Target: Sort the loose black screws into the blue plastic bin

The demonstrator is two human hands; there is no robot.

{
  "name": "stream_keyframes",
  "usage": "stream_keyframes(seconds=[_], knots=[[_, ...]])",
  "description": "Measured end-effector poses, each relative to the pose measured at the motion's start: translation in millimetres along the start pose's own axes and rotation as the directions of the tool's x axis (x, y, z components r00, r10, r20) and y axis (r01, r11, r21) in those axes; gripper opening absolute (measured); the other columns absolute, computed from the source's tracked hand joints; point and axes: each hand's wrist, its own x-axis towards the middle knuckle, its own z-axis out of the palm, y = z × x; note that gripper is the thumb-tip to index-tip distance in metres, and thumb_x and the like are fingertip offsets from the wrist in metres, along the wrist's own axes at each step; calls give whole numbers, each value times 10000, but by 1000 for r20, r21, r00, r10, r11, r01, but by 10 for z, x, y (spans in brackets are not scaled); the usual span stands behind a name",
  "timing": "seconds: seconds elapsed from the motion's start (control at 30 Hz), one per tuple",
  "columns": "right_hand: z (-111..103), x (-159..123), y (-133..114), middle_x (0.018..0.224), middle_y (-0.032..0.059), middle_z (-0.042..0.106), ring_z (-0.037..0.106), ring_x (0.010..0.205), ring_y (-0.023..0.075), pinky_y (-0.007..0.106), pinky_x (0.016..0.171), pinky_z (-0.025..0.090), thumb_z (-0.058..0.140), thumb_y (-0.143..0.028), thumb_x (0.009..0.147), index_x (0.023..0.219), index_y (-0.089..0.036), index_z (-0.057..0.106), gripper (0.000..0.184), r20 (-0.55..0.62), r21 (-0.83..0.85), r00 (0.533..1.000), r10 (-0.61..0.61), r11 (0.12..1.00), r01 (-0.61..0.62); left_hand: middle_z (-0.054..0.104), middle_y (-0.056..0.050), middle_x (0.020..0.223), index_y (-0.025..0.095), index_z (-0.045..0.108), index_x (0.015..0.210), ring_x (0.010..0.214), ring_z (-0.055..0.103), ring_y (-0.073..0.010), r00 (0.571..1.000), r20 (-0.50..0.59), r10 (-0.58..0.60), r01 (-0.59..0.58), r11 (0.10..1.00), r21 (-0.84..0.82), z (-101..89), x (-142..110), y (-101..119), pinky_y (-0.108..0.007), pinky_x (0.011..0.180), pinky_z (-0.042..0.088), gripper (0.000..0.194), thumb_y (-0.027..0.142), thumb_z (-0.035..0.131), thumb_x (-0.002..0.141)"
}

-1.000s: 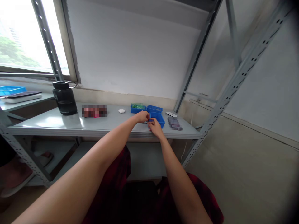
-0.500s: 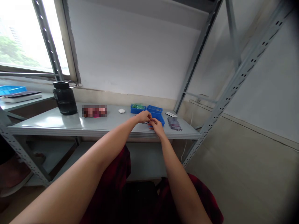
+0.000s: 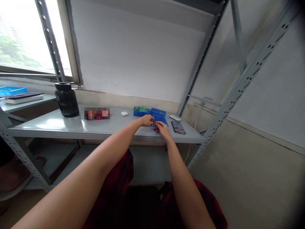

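My left hand (image 3: 147,120) and my right hand (image 3: 161,127) meet fingertip to fingertip over the front blue bin (image 3: 163,119). Both have their fingers pinched together; whatever sits between them is too small to make out. Behind the left hand stands a blue bin (image 3: 137,113) with green packets (image 3: 141,109) in it. Right beside that is another blue bin (image 3: 154,110) holding small pieces I cannot name. Small dark bits lie on the grey table (image 3: 114,127) near my left hand, partly covered by it.
A black bottle (image 3: 66,101) stands at the table's left end, near a blurred-out reddish item (image 3: 97,114). A white earphone case (image 3: 124,113) lies mid-table. On the right are a phone (image 3: 178,127) and a white flat object (image 3: 175,117). A metal post (image 3: 238,92) rises at the right edge.
My right hand has shifted slightly right and its fingers look more stretched toward the left fingertips. The left hand stays nearly in place, still pinching.
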Motion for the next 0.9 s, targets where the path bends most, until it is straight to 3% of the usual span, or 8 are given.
stream_keyframes(seconds=[0.43,0.63,0.9], knots=[[5,41,54,833,31,692,625,649,111,197,529,480,483,-254,833,925,-192,654,204,21,-33,1000,20,999,-19,696,-58,760,112,727,861,686,594,-147,1000,7,-4,4,1000,-23,15,9,-55,-226,657,430,232,233,532,826],[9,25,21,834,20,700,636,650,123,210,531,484,473,-211,800,982,-206,598,221,14,-38,1000,22,999,-21,705,-56,811,119,727,902,708,598,-139,1000,5,-17,18,999,-41,18,16,-67,-215,650,427,228,193,535,802],[-7,33,28,805,19,695,642,642,125,210,521,483,509,-245,813,1003,-207,563,202,-29,-74,1000,-7,997,5,674,-44,696,110,726,819,648,577,-135,1000,-14,-27,26,999,-43,-1,13,-57,-215,611,423,214,179,524,794]])
